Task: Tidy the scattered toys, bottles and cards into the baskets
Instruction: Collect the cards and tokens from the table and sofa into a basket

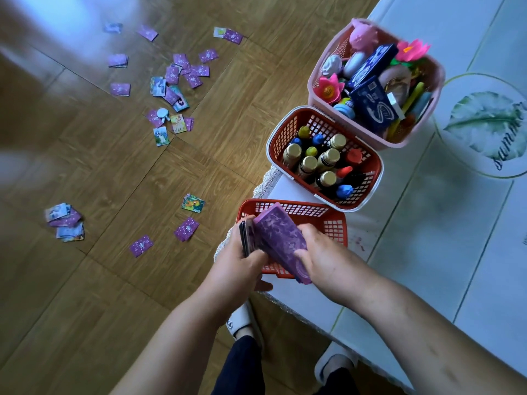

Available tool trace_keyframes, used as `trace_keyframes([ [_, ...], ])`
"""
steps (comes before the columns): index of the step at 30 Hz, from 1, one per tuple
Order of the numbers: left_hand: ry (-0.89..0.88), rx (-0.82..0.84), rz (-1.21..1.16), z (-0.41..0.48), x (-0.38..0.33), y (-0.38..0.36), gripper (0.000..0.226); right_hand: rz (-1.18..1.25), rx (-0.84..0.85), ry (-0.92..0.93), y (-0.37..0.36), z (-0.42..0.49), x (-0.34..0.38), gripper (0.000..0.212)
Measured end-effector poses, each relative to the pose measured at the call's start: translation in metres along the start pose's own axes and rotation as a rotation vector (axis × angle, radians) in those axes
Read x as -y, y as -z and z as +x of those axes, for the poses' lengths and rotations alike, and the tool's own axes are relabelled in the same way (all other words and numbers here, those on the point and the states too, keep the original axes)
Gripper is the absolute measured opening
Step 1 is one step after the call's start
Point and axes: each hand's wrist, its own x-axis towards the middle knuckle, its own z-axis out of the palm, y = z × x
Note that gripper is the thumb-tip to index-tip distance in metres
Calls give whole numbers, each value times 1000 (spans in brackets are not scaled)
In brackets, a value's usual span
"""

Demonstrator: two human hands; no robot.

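Wide wooden floor (114,280) on the left, and the table (427,252) with its pale cloth on the right, three baskets lined up along its edge. Farthest off, the pink basket (312,89) is heaped with toys, flowers and boxes. Next, the bottle basket (288,132) is packed with upright bottles, caps showing. Nearest the person, the low red card basket (333,220) is where the action is.

Both hands are over it now. The left hand (242,260) has its fingers curled round the near edge of the stack (281,238), thumb across the card edges. The right hand (322,252) grips the other side from above. So the stack is clamped between the two hands, tilted, purple backs up, hanging over the card basket's near side and not yet set down.

Toys look done, bottles look done; this reads as the card step, and only part-way through. The next move, I'd say, is to square the stack, lower it flat into the card basket and let go without it fanning out or slipping over the rim.

Then back to the floor: loose cards (176,81) are scattered in a cluster well away from the table, there's a small pile (65,223) off to the left, and a few singles (186,229) lie nearer the feet.
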Motion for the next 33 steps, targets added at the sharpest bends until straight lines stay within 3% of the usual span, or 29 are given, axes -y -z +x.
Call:
trace_keyframes([
  [3,50,-74,-7,1,6,1,35,-65,-59,-50,0,2,-15,9],
  [7,53,-260,21,7,12,7,29,-289,-251,-63,0,24,-36,24],
  [11,66,-277,31,7,14,9,32,-533,-256,6,-12,50,-34,31],
  [16,78,-258,36,6,19,13,39,-611,-404,116,-35,75,-34,25],
  [22,57,-242,19,2,19,18,50,-608,-525,112,-50,84,-43,39],
  [28,56,-228,-2,2,20,26,58,-614,-556,43,-53,80,-46,27],
  [33,60,-231,-2,3,20,29,60,-426,-545,-10,-47,84,-35,20],
])
